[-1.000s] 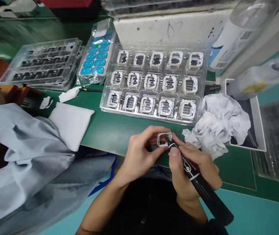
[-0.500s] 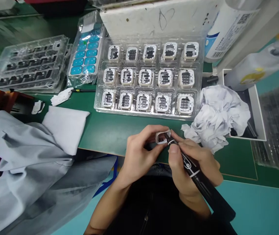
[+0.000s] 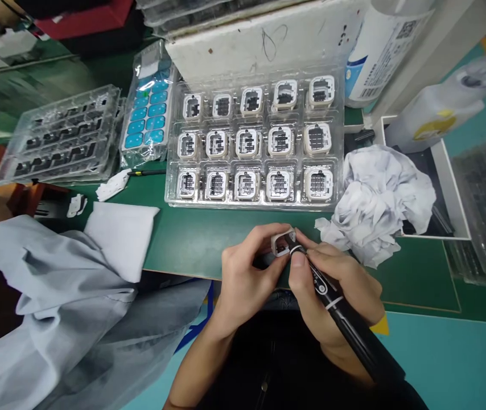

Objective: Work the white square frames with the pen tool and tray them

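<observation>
The left hand point(image 3: 243, 273) is pinching a small white part point(image 3: 282, 242) between thumb and fingers, low in the middle of the frame, just above the near edge of the bench point(image 3: 192, 239). The right hand point(image 3: 332, 290) is gripping a black marker point(image 3: 345, 319) like a pen, with its tip touching the part's upper face. By the look of it, the marking of this one part is the step in hand, and the stroke is calling for a steady tip and a part held from turning.

Behind the hands, the green bench is carrying a clear tray point(image 3: 255, 142) in the upper middle of the frame, with fifteen like parts sitting in three rows of five, every pocket filled. At the lower left a person's grey sleeve point(image 3: 50, 307) is lying over the bench edge. Crumpled paper point(image 3: 379, 199) is lying right of centre, near the right hand but apart from it. A second tray point(image 3: 59, 134) with dark pieces is sitting at the upper left, and a folded white cloth point(image 3: 121, 239) is lying below it. A blue blister pack point(image 3: 147, 111) is leaning between the two trays.
</observation>
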`<action>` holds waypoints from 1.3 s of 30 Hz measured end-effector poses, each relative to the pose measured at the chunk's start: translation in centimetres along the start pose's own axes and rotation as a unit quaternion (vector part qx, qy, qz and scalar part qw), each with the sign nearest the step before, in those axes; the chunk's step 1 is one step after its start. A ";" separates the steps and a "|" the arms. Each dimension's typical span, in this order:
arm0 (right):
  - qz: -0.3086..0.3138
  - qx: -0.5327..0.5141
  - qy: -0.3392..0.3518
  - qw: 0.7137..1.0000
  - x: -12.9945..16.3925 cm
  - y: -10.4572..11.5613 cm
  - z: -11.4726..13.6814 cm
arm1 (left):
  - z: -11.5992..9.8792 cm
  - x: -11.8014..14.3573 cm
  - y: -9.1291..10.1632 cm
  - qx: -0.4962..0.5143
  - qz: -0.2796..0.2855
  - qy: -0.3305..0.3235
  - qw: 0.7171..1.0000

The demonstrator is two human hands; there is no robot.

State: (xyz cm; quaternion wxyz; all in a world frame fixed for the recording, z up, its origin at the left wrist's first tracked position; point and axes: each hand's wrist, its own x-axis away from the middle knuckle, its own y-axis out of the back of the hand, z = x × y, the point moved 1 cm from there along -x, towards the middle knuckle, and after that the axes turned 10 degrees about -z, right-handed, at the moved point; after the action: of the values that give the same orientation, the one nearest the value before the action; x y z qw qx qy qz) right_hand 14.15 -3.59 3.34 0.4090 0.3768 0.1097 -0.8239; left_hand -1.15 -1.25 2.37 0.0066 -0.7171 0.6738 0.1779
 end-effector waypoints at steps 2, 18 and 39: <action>0.007 0.004 0.003 1.000 0.2 0.0 0.0 | -0.1 0.0 0.0 -0.008 -0.002 0.003 1.000; 0.015 0.001 0.003 1.000 0.3 0.5 -0.2 | 0.1 -0.1 0.3 0.007 0.000 0.038 0.999; -0.061 -0.123 -0.082 0.987 0.9 0.8 -1.2 | 0.1 -0.7 0.3 0.133 0.027 0.144 0.980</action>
State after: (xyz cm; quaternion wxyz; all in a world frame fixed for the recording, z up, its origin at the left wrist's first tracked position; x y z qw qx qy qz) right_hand 15.06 -4.00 2.00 0.4085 0.2475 0.1991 -0.8557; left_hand -1.45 -0.54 2.50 -0.0003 -0.7093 0.7047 -0.0183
